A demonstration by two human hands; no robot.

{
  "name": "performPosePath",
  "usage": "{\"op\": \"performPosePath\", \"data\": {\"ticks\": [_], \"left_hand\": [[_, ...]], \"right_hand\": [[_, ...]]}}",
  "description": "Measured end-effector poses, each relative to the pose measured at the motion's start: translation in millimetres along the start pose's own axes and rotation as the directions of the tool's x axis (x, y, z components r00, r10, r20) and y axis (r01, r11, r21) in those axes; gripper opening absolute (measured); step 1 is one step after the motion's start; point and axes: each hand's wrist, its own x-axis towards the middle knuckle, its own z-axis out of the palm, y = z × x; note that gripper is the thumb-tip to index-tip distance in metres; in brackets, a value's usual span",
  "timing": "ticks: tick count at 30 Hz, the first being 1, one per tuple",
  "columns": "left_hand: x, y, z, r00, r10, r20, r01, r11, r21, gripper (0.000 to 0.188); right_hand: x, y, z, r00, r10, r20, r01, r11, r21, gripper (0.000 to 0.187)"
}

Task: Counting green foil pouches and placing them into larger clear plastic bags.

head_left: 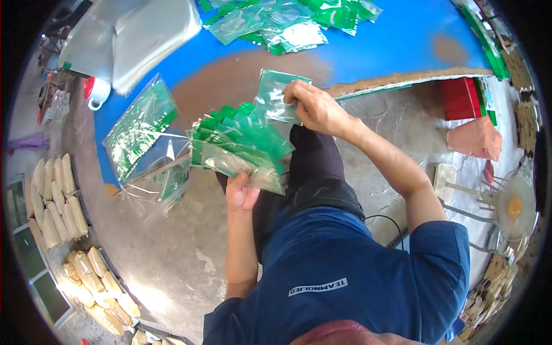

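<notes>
My left hand [242, 192] is closed on the near edge of a fanned stack of green plastic packets [238, 135], held above my lap. In my right hand [315, 106], thumb and fingers pinch one clear-and-green packet [275, 92], just beyond the fan and over the table edge. Left of the fan, a large clear plastic bag [144, 129] with green packets inside lies on the table's corner. Its loose clear end hangs over the edge beside the stack. Whether the bag touches the fanned stack I cannot tell.
A heap of green packets [287, 23] covers the far part of the blue table [397, 52]. Clear plastic sheets [155, 37] and a white mug [99, 92] are at the left. A fan [513, 207] and a red box [460, 99] stand right; wrapped bundles [57, 201] are stacked left.
</notes>
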Motion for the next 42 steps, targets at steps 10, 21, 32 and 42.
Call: {"op": "performPosePath", "data": {"ticks": [10,21,32,42], "left_hand": [[-6.2,8.4,-11.0,0.998,0.064,-0.020,-0.064,0.998,0.009,0.060],[-5.5,24.4,48.0,0.974,0.073,-0.215,-0.026,0.976,0.216,0.048],[-0.9,16.4,69.5,0.976,0.177,-0.129,-0.101,0.886,0.453,0.050],[-13.5,13.7,66.5,0.979,0.119,-0.164,-0.048,0.922,0.383,0.061]], "right_hand": [[13.6,-23.0,13.1,0.987,-0.094,0.129,0.088,0.995,0.054,0.034],[32.0,-111.4,-16.0,0.860,-0.495,-0.123,0.453,0.852,-0.265,0.043],[-4.5,-94.2,35.6,0.926,-0.223,0.305,0.267,0.957,-0.111,0.043],[61.4,17.1,-3.5,0.952,0.023,-0.305,-0.209,0.776,-0.595,0.066]]}}
